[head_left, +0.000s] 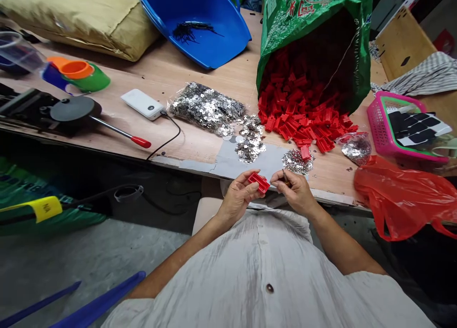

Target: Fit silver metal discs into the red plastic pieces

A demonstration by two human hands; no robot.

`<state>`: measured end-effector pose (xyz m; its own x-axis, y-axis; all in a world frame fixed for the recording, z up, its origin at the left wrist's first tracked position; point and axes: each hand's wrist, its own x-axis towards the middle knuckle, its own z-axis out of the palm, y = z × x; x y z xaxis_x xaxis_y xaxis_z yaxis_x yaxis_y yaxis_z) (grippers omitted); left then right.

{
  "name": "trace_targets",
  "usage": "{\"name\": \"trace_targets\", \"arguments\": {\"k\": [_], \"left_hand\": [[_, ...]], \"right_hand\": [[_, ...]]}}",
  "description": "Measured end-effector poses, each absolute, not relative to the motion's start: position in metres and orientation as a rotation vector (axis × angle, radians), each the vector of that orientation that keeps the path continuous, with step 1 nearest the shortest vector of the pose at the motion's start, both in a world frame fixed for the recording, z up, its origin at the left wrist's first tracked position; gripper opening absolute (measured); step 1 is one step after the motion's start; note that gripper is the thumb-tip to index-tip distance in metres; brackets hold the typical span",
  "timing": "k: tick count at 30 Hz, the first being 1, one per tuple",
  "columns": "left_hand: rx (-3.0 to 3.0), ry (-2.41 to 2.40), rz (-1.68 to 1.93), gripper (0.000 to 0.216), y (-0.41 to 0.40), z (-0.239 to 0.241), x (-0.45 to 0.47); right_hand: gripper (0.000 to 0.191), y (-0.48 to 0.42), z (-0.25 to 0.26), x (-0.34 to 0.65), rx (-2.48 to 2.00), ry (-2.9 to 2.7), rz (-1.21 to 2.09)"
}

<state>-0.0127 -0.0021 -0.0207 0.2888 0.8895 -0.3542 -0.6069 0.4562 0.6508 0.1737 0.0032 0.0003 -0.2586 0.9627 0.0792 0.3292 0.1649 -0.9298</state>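
My left hand is closed around a small red plastic piece, held just below the table's front edge. My right hand is pinched beside that piece and grips a thin dark tool between its fingers. Just beyond my hands lie small heaps of shiny metal bits and loose metal bits. A heap of red plastic pieces spills from a green sack lying open on the wooden table.
A clear bag of metal bits and a white power bank with a cable lie to the left. A blue tub, a pink basket, a red plastic bag and a black tool with a red-tipped handle are also there.
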Motion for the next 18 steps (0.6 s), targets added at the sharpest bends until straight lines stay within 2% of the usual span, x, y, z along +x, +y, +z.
{"name": "trace_targets", "arguments": {"k": [5,18], "left_hand": [[0.401,0.734,1.028,0.043,-0.001,-0.015,-0.013],[0.711,0.796,1.092,0.046,0.004,-0.016,-0.016]], "right_hand": [[0.012,0.000,-0.006,0.159,-1.114,-1.655,1.093],[0.009,0.002,-0.013,0.172,-1.048,-1.607,1.414]]}}
